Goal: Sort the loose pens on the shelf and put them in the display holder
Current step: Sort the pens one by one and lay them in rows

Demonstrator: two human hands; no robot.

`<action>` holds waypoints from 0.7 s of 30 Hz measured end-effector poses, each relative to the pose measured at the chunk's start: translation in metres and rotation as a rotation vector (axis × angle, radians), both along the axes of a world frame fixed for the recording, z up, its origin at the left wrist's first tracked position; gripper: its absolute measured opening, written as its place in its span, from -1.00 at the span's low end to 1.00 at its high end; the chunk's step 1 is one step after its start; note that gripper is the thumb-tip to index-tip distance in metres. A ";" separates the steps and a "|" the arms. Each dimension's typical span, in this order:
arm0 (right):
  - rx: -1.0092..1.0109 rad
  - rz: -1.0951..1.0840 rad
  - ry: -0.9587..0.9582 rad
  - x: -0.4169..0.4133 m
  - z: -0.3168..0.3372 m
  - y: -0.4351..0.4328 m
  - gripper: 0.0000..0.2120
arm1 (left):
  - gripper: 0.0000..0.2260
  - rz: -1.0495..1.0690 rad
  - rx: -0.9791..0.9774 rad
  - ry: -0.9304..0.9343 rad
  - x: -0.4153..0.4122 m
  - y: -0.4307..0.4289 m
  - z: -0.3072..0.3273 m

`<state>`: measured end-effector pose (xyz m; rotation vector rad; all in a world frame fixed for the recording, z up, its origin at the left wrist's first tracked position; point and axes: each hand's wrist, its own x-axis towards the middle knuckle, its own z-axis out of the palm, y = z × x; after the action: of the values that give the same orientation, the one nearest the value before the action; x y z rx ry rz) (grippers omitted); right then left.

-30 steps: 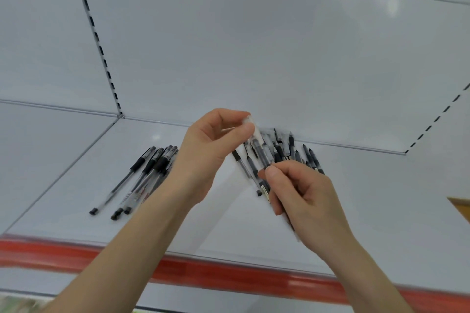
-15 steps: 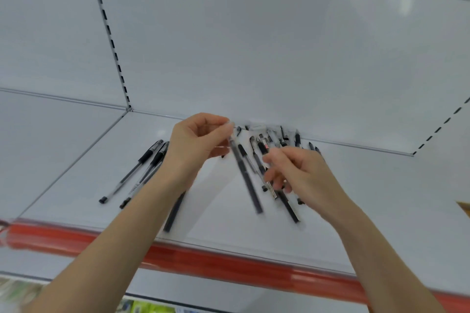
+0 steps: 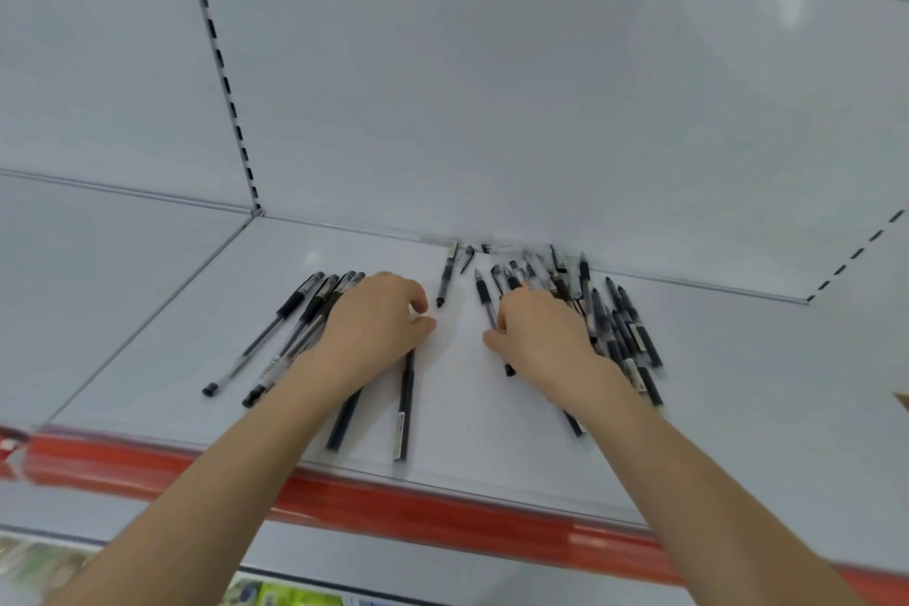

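Both of your hands are on the white shelf [image 3: 457,413], which carries all the pens in view. Your left hand [image 3: 374,327] sits left of centre, knuckles up, with its fingers curled down and the thumb tip close to the index finger. It covers the lower right edge of the left group of pens [image 3: 300,305], a fan of clear-barrelled pens with black grips that runs toward the lower left. Two dark pens lie under this hand. The longer dark pen [image 3: 404,413] and the shorter dark pen [image 3: 344,418] both point toward the red strip [image 3: 393,502] on the shelf's front edge. Whether the left hand actually grips any pen cannot be determined.

Your right hand [image 3: 541,335] sits right of centre with its fingers curled down. A black-grip pen [image 3: 484,298] passes beneath the fingertips and its end shows again below the thumb. A firm grip on it cannot be confirmed. The right pile of pens [image 3: 620,325] lies overlapped just beside and behind this hand, reaching the back panel [image 3: 492,113].

One single pen [image 3: 446,278] lies apart between the two hands, near the back panel.
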<state>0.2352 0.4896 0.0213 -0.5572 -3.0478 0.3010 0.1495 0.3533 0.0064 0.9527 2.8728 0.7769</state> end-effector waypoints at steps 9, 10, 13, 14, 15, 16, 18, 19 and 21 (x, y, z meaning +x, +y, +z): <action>-0.589 -0.245 0.362 0.052 0.008 0.031 -0.95 | -0.83 -0.052 0.133 0.047 -0.028 0.046 0.014; -0.654 -0.276 0.365 0.057 0.007 0.032 -0.96 | -0.83 -0.065 0.121 0.062 -0.033 0.056 0.014; -0.790 -0.285 0.365 0.070 0.005 0.033 -0.87 | -0.87 -0.095 0.014 0.103 -0.044 0.083 0.014; -0.816 -0.274 0.373 0.073 0.006 0.033 -0.81 | -0.90 -0.102 -0.039 0.110 -0.046 0.089 0.013; -0.831 -0.260 0.387 0.077 0.007 0.033 -0.77 | -0.93 -0.107 -0.092 0.113 -0.048 0.095 0.012; -0.846 -0.250 0.401 0.080 0.008 0.034 -0.73 | -0.95 -0.109 -0.135 0.114 -0.049 0.099 0.011; -0.865 -0.243 0.419 0.086 0.011 0.035 -0.71 | -0.92 -0.102 -0.190 0.124 -0.050 0.106 0.009; -0.864 -0.245 0.422 0.088 0.011 0.035 -0.71 | -0.88 -0.099 -0.206 0.129 -0.051 0.109 0.008; -0.859 -0.256 0.424 0.090 0.011 0.036 -0.73 | -0.82 -0.104 -0.168 0.098 -0.051 0.111 0.009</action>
<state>0.3252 0.5252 0.0328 -0.7585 -2.2883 1.5028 0.0986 0.4644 0.0155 1.1367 2.8838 0.4849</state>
